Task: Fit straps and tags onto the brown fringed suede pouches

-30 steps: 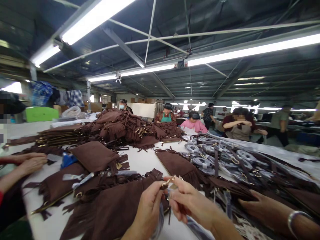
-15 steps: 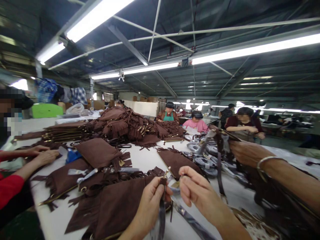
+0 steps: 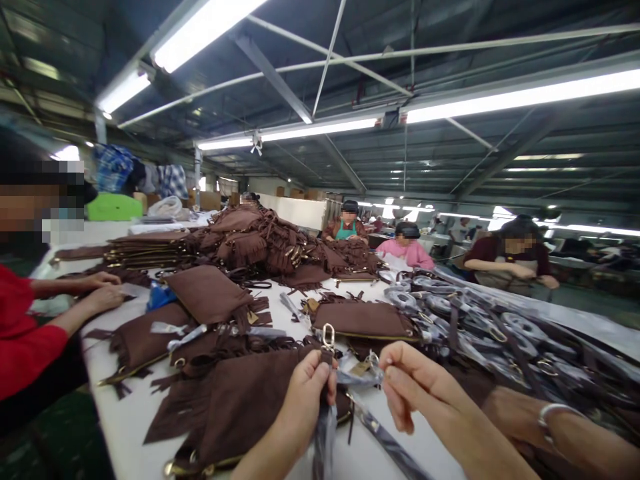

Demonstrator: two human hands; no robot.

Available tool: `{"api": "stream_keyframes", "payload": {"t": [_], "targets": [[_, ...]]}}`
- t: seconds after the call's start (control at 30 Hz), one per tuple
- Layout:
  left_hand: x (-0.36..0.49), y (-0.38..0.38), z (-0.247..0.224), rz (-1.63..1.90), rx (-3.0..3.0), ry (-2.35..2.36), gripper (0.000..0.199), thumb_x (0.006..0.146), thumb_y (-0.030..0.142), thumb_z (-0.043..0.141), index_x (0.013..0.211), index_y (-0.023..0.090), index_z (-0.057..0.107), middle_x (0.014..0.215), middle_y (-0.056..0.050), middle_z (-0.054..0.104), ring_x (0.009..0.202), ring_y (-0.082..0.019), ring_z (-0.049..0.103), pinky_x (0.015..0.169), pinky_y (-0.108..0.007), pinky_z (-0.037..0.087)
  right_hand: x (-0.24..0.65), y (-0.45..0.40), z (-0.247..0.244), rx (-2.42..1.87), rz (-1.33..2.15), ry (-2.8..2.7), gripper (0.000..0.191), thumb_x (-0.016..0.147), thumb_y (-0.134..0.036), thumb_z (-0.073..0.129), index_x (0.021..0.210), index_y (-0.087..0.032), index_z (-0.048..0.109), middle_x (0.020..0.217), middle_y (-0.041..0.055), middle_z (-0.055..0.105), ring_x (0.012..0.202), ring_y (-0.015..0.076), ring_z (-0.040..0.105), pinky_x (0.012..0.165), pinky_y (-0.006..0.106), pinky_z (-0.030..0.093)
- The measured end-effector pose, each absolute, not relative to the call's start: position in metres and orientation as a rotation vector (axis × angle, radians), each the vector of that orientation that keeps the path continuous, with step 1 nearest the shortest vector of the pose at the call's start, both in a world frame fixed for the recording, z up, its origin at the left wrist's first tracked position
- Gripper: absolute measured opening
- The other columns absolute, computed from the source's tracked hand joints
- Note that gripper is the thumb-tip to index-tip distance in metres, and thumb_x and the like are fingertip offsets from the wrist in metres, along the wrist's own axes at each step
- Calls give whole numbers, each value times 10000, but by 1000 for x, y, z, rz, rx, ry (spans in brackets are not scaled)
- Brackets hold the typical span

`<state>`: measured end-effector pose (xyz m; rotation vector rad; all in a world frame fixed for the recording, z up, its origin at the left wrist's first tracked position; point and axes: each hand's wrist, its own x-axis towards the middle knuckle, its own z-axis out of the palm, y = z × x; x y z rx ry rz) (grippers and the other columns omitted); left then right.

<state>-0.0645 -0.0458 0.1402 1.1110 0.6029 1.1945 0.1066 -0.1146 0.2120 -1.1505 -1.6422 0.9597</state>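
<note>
Strap [image 3: 324,443] is held up over the table [image 3: 117,427], toward its near edge, gold clasp [image 3: 328,347] on top, plastic-wrapped length hanging below the fist.

Risks, my read: pinch sits right at the neck under the clasp. Slick wrap or a sideways tug could twist it or pop it loose, and it'd likely fall on the fringed bag [image 3: 245,400] just left of it; metal could mark that soft-looking fabric. Second wrapped length [image 3: 387,443] runs down the surface toward the near edge. Can't tell if it's the same piece; if so, a hard pull could catch it on the bag's zip or fringe. Co-worker's hand [image 3: 515,417] is close on the right, so a bump is possible from the shared space. Strap pile [image 3: 520,327] along the right edge: tangle risk if anything drags into it.

Hands: apart, clear gap between. Left hand [image 3: 307,383] is clamped, thumb against fingers, on the strap just under the clasp. Right hand [image 3: 425,393]: fingers curled, thumb and index close together beside a small metal ring [image 3: 372,356]. Can't tell if it's gripping that ring.
</note>
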Motion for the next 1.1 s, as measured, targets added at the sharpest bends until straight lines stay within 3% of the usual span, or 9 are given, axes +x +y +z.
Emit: {"api": "stream_keyframes", "payload": {"t": [0.07, 0.13, 0.23, 0.37, 0.57, 0.7, 0.77, 0.93, 1.1], "targets": [[-65, -43, 137, 1192, 1201, 681, 316, 746, 473, 570, 807, 169, 511, 535, 84, 410, 449, -64, 310, 467, -201, 224, 118, -111, 210, -1411, 659, -1695, 274, 888, -454, 450, 988, -207, 518, 612, -21, 602, 479, 140, 531, 463, 252, 416], [-64, -41, 135, 1184, 1301, 757, 261, 777, 445, 515, 794, 185, 489, 550, 84, 386, 454, -76, 285, 455, -210, 210, 128, -110, 210, -1588, 143, -1620, 312, 838, -393, 458, 1070, -203, 544, 856, 66, 695, 624, 192, 630, 581, 315, 500], [-58, -44, 133, 1209, 1462, 834, 171, 843, 347, 440, 755, 202, 460, 582, 68, 389, 495, -96, 314, 488, -221, 245, 125, -113, 213, -1571, -341, -1556, 293, 822, -312, 414, 1020, -218, 609, 1021, 106, 707, 848, 253, 681, 753, 369, 530], [-51, -53, 135, 1245, 1636, 890, 142, 883, 234, 389, 753, 212, 443, 649, 46, 441, 589, -121, 388, 568, -231, 293, 90, -118, 212, -1378, -175, -1944, 279, 885, -238, 380, 925, -243, 656, 943, 87, 727, 826, 222, 697, 723, 307, 548], [-57, -62, 145, 1227, 1803, 946, 144, 906, 188, 363, 837, 211, 488, 789, -8, 570, 731, -161, 509, 652, -245, 320, 72, -107, 192, -1461, -301, -2034, 421, 854, -143, 384, 1144, -281, 655, 1178, 104, 679, 790, 232, 710, 588, 293, 522], [-63, -59, 147, 1217, 1826, 1084, 157, 891, 152, 378, 780, 221, 465, 715, -3, 551, 667, -166, 494, 613, -247, 287, 90, -108, 185, -1894, -361, -1982, 353, 835, -261, 530, 1157, -244, 672, 684, 108, 726, 551, 298, 671, 448, 321, 433], [-65, -57, 147, 1216, 1841, 1124, 160, 886, 140, 385, 772, 226, 458, 694, 1, 541, 652, -169, 489, 612, -249, 282, 94, -113, 189, -1864, -309, -2009, 334, 864, -303, 515, 1156, -253, 668, 678, 104, 724, 581, 310, 679, 477, 337, 443], [-65, -58, 146, 1204, 1886, 1113, 155, 898, 160, 356, 785, 226, 440, 705, -4, 536, 658, -172, 486, 621, -253, 284, 78, -117, 199, -1429, -177, -2068, 342, 949, -245, 311, 1003, -247, 650, 1040, 113, 694, 886, 242, 687, 704, 316, 500], [-67, -62, 146, 1199, 1863, 1067, 155, 894, 176, 343, 798, 217, 458, 737, -9, 560, 686, -165, 502, 630, -252, 298, 61, -99, 178, -1605, -53, -2127, 302, 920, -138, 313, 909, -196, 608, 855, 97, 709, 765, 231, 679, 627, 299, 444]]}}
